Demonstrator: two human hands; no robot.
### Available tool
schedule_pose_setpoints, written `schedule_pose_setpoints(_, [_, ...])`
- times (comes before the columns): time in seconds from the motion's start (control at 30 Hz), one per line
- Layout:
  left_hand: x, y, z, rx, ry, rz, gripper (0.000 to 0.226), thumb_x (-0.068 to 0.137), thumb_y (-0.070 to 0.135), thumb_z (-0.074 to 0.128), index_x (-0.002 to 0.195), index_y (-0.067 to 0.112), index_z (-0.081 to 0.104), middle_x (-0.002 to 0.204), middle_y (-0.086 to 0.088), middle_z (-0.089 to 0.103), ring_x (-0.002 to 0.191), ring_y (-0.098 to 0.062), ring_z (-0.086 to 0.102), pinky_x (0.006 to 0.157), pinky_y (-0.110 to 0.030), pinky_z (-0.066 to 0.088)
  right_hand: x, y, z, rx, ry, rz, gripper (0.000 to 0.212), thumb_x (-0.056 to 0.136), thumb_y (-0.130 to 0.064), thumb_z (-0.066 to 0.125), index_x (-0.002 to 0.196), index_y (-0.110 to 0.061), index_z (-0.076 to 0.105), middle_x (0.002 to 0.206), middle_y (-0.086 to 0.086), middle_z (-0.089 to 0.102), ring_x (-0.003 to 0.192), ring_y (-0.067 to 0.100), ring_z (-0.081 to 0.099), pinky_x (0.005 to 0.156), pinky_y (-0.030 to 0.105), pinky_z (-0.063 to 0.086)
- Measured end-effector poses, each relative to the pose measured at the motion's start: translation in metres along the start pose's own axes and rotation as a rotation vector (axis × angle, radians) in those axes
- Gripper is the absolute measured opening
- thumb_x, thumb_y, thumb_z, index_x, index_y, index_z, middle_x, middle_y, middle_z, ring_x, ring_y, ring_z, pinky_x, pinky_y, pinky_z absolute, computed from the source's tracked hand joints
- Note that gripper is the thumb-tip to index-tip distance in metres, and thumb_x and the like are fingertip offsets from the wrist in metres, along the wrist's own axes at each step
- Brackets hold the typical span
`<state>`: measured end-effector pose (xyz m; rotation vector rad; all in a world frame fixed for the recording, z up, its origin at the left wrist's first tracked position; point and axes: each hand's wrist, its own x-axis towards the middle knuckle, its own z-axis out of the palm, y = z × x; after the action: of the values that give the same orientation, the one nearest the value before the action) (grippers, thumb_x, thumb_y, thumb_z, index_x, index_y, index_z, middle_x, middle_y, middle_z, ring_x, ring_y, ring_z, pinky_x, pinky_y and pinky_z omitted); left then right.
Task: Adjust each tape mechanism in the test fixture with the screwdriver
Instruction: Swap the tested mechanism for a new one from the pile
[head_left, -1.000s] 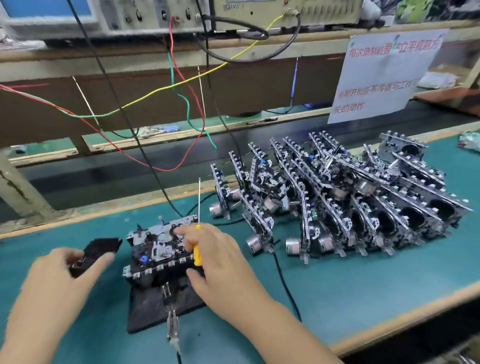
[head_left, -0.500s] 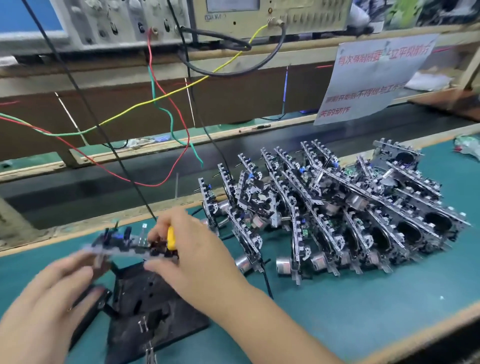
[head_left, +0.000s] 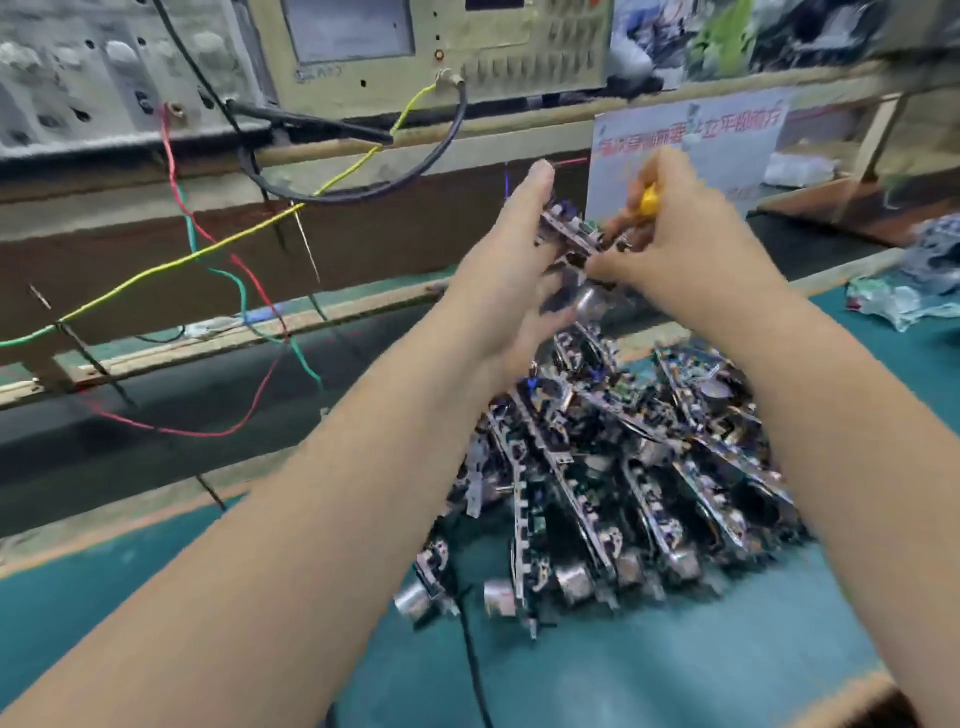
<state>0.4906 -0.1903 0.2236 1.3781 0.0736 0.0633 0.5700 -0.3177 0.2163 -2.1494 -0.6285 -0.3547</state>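
Both my arms reach forward over the pile of tape mechanisms (head_left: 613, 467) on the teal mat. Between my hands, raised above the far side of the pile, is one tape mechanism (head_left: 569, 236), tilted. My left hand (head_left: 514, 270) holds its left side with fingers extended along it. My right hand (head_left: 685, 249) grips its right side and also keeps the yellow-handled screwdriver (head_left: 648, 200) tucked in its fingers. The test fixture is out of view. The picture is blurred by motion.
Test instruments (head_left: 363, 57) stand on the shelf behind, with yellow, red and green wires (head_left: 218, 249) hanging down. A black conveyor belt (head_left: 156, 410) runs behind the mat. A paper sign (head_left: 727, 140) leans at the back right. Crumpled plastic (head_left: 914, 296) lies at far right.
The mechanism has been lifted off the black fixture and carried up and right over the pile by both hands. The view has swung right, so the fixture has left the frame.
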Motion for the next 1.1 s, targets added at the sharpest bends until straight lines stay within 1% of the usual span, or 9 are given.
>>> schedule_pose_setpoints(0.07, [0.042,-0.005,0.010,-0.100,-0.027,-0.107,0.065,0.102,0.064,0.028,0.142,0.019,0.052,0.144,-0.008,0.059,0.136,-0.026,0.052,0.110,-0.046,0.040,0.019,0.033,-0.001,-0.071,-0.008,0.030,0.049,0.081,-0.010,0.081,0.102,-0.018,0.037,0.097,0.003,0.069,0.068,0.014,0.052,0.068,0.034,0.041])
schedule_pose_setpoints(0.13, [0.076,-0.014,0.018,-0.140,-0.036,-0.174,0.076,0.101,0.069,0.023,0.150,0.015,0.044,0.150,-0.011,0.052,0.142,-0.028,0.045,0.120,-0.049,0.030,0.035,0.064,0.003,-0.124,-0.001,0.072,0.048,0.082,-0.010,0.080,0.101,-0.017,0.038,0.102,0.005,0.069,0.077,0.020,0.054,0.069,0.033,0.036])
schedule_pose_setpoints(0.3, [0.134,-0.043,0.036,-0.186,-0.018,-0.282,0.083,0.098,0.074,0.022,0.161,0.019,0.020,0.165,-0.012,0.028,0.149,-0.031,0.032,0.121,-0.046,0.024,0.064,0.121,0.024,-0.159,0.020,0.222,0.047,0.082,-0.015,0.082,0.102,-0.015,0.040,0.101,0.008,0.070,0.086,0.026,0.057,0.070,0.034,0.035])
schedule_pose_setpoints(0.4, [0.157,-0.060,0.036,-0.100,-0.051,-0.353,0.087,0.099,0.073,0.018,0.162,0.015,0.007,0.169,-0.008,0.012,0.153,-0.028,0.022,0.122,-0.045,0.021,0.073,0.144,0.042,-0.180,0.014,0.316,0.045,0.084,-0.021,0.082,0.102,-0.014,0.042,0.101,0.011,0.069,0.088,0.026,0.056,0.072,0.034,0.035])
schedule_pose_setpoints(0.5, [0.172,-0.073,0.032,0.009,-0.081,-0.441,0.091,0.097,0.075,0.014,0.162,0.012,0.001,0.170,-0.009,0.006,0.155,-0.027,0.016,0.124,-0.046,0.017,0.077,0.160,0.058,-0.255,-0.084,0.393,0.048,0.085,-0.028,0.082,0.105,-0.011,0.041,0.111,0.017,0.063,0.095,0.031,0.055,0.073,0.036,0.036])
schedule_pose_setpoints(0.67, [0.182,-0.083,0.022,-0.002,-0.105,-0.495,0.098,0.094,0.079,0.016,0.162,0.012,-0.003,0.169,-0.012,0.004,0.155,-0.030,0.014,0.125,-0.048,0.017,0.091,0.162,0.065,-0.424,-0.236,0.460,0.049,0.085,-0.033,0.082,0.108,-0.009,0.045,0.120,0.021,0.061,0.108,0.036,0.057,0.077,0.036,0.038])
schedule_pose_setpoints(0.83, [0.175,-0.078,0.012,-0.091,-0.135,-0.464,0.100,0.092,0.080,0.017,0.162,0.011,-0.002,0.169,-0.014,0.005,0.154,-0.032,0.020,0.124,-0.048,0.020,0.092,0.157,0.068,-0.401,-0.207,0.476,0.046,0.086,-0.028,0.081,0.107,-0.008,0.046,0.117,0.021,0.060,0.094,0.031,0.053,0.076,0.035,0.039])
schedule_pose_setpoints(1.0, [0.155,-0.069,-0.002,-0.133,-0.172,-0.475,0.105,0.092,0.081,0.019,0.160,0.002,0.002,0.167,-0.021,0.005,0.155,-0.034,0.014,0.124,-0.047,0.023,0.087,0.160,0.061,-0.462,-0.296,0.580,0.065,0.087,-0.025,0.081,0.134,0.002,0.045,0.131,0.025,0.057,0.120,0.040,0.056,0.082,0.038,0.042])
schedule_pose_setpoints(1.1, [0.130,-0.056,-0.020,-0.219,-0.191,-0.431,0.104,0.093,0.080,0.018,0.160,0.001,0.006,0.166,-0.023,0.009,0.154,-0.035,0.017,0.123,-0.046,0.027,0.081,0.160,0.052,-0.474,-0.293,0.583,0.064,0.089,-0.027,0.078,0.134,0.003,0.044,0.132,0.027,0.057,0.120,0.040,0.055,0.083,0.038,0.042])
